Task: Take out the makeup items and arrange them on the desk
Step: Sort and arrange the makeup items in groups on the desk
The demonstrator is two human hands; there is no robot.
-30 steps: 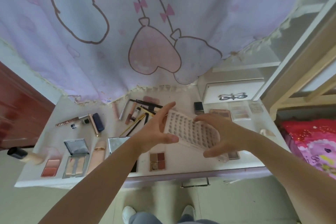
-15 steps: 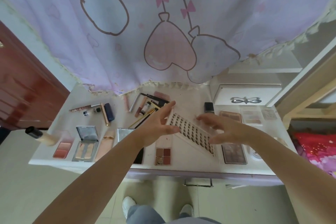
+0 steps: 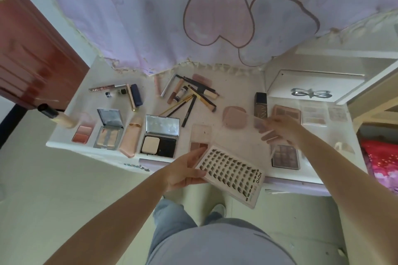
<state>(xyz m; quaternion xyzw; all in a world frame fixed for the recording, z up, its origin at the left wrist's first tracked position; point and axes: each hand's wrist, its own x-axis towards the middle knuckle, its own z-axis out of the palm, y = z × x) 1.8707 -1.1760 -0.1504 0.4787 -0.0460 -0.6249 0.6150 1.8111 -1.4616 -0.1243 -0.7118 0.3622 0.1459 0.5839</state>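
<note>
My left hand (image 3: 183, 172) grips the left end of a white false-lash tray (image 3: 232, 174) with rows of dark lash clusters, held tilted over the desk's front edge. My right hand (image 3: 280, 131), blurred, holds the tray's clear lid (image 3: 257, 126) above the white desk (image 3: 241, 144), apart from the tray. Laid out on the desk are a blush (image 3: 83, 133), an open highlighter compact (image 3: 108, 133), an open powder compact (image 3: 160, 135), a small quad palette (image 3: 199, 137), a puff (image 3: 233, 117) and an eyeshadow palette (image 3: 285, 157).
Pencils, brushes and tubes (image 3: 189, 97) lie at the back centre under a lilac curtain (image 3: 193, 17). A white box with a silver bow (image 3: 310, 88) stands back right. A foundation bottle (image 3: 57, 117) overhangs the left edge. A red door (image 3: 28, 49) is left, red bedding (image 3: 381, 161) right.
The clear lid has come off the lash tray. My left hand drew the tray back toward me past the desk edge; my right hand carried the lid rightward. The view tilted down.
</note>
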